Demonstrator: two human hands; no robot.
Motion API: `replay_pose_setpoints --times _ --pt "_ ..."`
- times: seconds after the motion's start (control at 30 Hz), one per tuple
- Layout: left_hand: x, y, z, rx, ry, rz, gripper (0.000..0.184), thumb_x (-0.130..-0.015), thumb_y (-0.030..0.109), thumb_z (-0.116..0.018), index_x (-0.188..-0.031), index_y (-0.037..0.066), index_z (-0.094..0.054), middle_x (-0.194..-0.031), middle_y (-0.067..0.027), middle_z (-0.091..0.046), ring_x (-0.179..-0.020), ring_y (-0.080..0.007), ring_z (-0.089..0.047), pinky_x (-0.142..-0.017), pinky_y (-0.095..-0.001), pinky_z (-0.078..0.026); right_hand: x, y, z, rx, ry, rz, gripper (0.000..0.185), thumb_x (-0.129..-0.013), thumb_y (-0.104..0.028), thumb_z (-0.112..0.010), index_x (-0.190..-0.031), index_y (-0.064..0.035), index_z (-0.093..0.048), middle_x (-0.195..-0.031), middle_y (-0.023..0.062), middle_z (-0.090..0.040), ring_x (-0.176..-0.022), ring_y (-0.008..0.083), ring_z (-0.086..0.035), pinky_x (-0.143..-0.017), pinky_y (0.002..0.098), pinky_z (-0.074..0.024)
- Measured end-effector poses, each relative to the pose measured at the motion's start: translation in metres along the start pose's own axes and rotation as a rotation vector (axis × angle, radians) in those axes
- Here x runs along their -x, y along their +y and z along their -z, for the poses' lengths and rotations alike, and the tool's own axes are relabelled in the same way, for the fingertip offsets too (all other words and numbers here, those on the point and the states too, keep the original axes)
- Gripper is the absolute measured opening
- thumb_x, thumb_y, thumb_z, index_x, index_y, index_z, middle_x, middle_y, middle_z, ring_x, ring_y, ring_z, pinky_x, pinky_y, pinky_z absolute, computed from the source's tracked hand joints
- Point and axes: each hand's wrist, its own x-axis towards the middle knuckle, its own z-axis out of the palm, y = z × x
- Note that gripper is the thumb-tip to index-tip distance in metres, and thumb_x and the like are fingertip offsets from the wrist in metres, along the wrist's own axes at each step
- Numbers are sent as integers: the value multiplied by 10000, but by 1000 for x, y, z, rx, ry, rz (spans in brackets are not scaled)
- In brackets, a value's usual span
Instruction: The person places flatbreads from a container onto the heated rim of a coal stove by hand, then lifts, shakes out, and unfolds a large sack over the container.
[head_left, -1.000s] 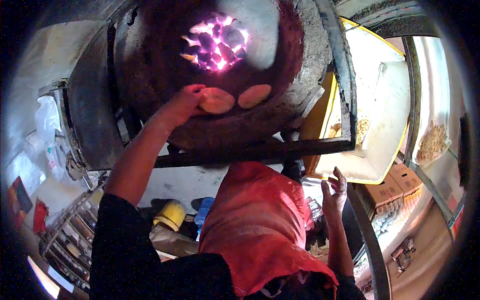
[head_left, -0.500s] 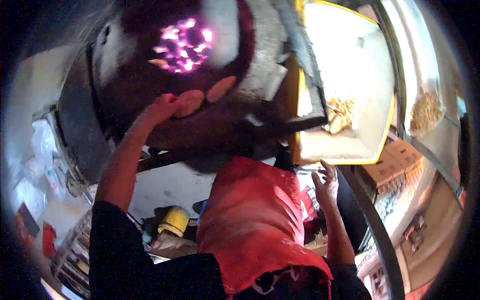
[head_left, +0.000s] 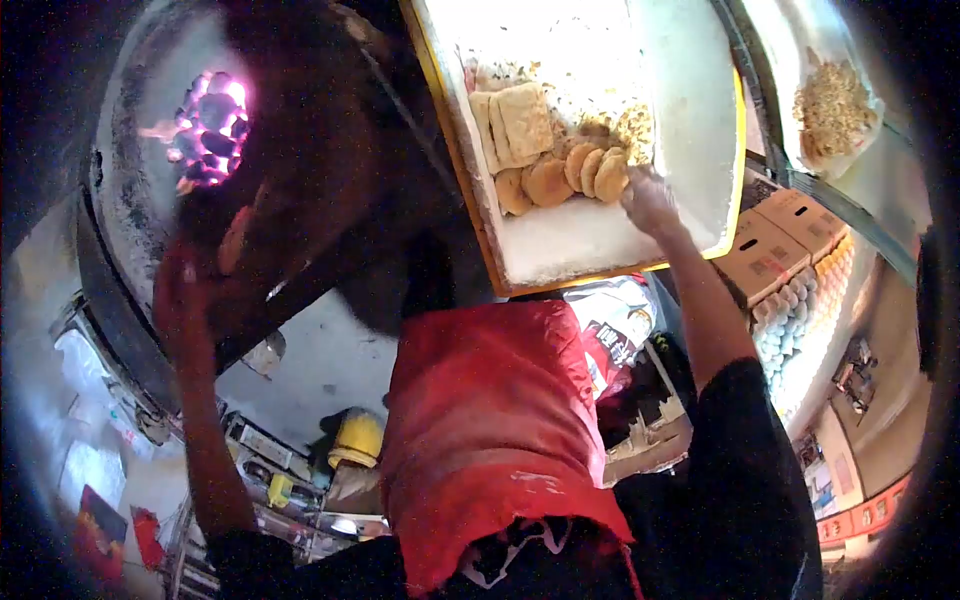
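Note:
My right hand (head_left: 652, 203) is inside a white tray with a yellow rim (head_left: 742, 150). Its fingers look curled against the end bread in a leaning row of round golden flatbreads (head_left: 590, 172). Square layered flatbreads (head_left: 515, 125) lie behind that row, with crumbs around them. On the other side, my left hand (head_left: 183, 285) is in shadow at the near part of a dark round oven (head_left: 120, 120). Its fingers are too dim and blurred to read. An elongated flatbread (head_left: 235, 240) is close beside it. Glowing coals (head_left: 212, 130) burn deeper in the oven.
A clear bag of crumbs or nuts (head_left: 835, 110) is beyond the tray. Cardboard boxes (head_left: 785, 245) and egg trays (head_left: 790, 320) stand at the right. Below are a yellow container (head_left: 355, 438) and a printed bag (head_left: 615, 320). My red apron (head_left: 490, 400) hangs in front.
The view has turned toward the tray, which shows more of its breads. My right hand has gone from below the tray, fingers apart, into it. My left hand is now nearer the oven's edge, in shadow.

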Motion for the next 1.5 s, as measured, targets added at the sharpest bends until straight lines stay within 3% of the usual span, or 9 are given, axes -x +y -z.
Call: replay_pose_setpoints --times 0.1,0.23,0.43,0.7,0.73,0.9,1.0,1.23,1.5 --pt "96 66 -8 32 -151 -250 363 -970 325 -498 -1167 38 -601 -1112 -121 -643 -1063 -288 -582 -952 -415 -442 -39 30 -23 172 -43 223 652 -778 -15 -547 -1410 -90 -403 -1376 145 -484 -1219 361 -477 -1039 445 -396" --pt "154 121 -62 8 -518 -435 248 -916 199 -550 -1097 43 -616 -1075 -135 -652 -1034 -316 -595 -926 -428 -460 -39 23 -8 340 -11 416 519 -820 -72 -554 -1335 -96 -491 -1266 137 -563 -1154 349 -537 -986 466 -437" --pt "182 157 -140 342 -832 -171 296 -912 160 -572 -1181 38 -597 -1071 -117 -662 -1043 -291 -609 -888 -362 -501 -4 49 17 244 -72 259 253 -833 -91 -553 -1080 -79 -606 -1086 128 -613 -1073 355 -563 -903 480 -458" --pt "154 234 -178 1216 -1018 757 494 -946 274 -593 -1353 44 -436 -1176 -132 -597 -1021 -201 -617 -922 -356 -497 116 -45 93 -107 428 363 174 -834 -135 -661 -975 -39 -624 -941 133 -605 -827 333 -574 -682 452 -455" --pt "150 239 -175 1227 -1005 749 494 -946 274 -593 -1353 44 -436 -1176 -132 -597 -1021 -201 -617 -922 -356 -497 131 -73 120 85 616 685 222 -813 -96 -670 -1027 -46 -638 -944 118 -589 -818 308 -581 -665 453 -456" --pt "128 232 -106 1513 -843 455 484 -936 216 -610 -1339 9 -439 -1110 -102 -618 -1010 -154 -597 -875 -326 -508 183 -182 164 95 735 805 317 -743 -130 -717 -1059 -123 -689 -999 61 -600 -949 241 -623 -855 487 -447" --pt "111 195 -46 1349 -683 334 496 -903 201 -643 -1322 22 -447 -1183 -94 -585 -1084 -167 -569 -953 -333 -481 179 -246 172 48 733 840 290 -748 -157 -743 -1035 -184 -708 -1051 59 -601 -988 246 -615 -980 504 -369" --pt "13 14 72 828 -45 0 482 -894 67 -603 -1343 30 -433 -1225 -111 -575 -1130 -187 -551 -970 -344 -470 162 -327 143 -273 555 773 484 -719 -189 -808 -1165 -150 -625 -1161 105 -559 -1008 292 -568 -868 479 -453" --pt "-93 -122 39 161 -268 84 484 -780 134 -607 -1241 2 -547 -1157 -180 -633 -1088 -285 -609 -949 -357 -474 180 -325 96 -486 229 302 330 -807 -39 -691 -1134 -27 -642 -1046 141 -627 -906 249 -633 -832 341 -502"
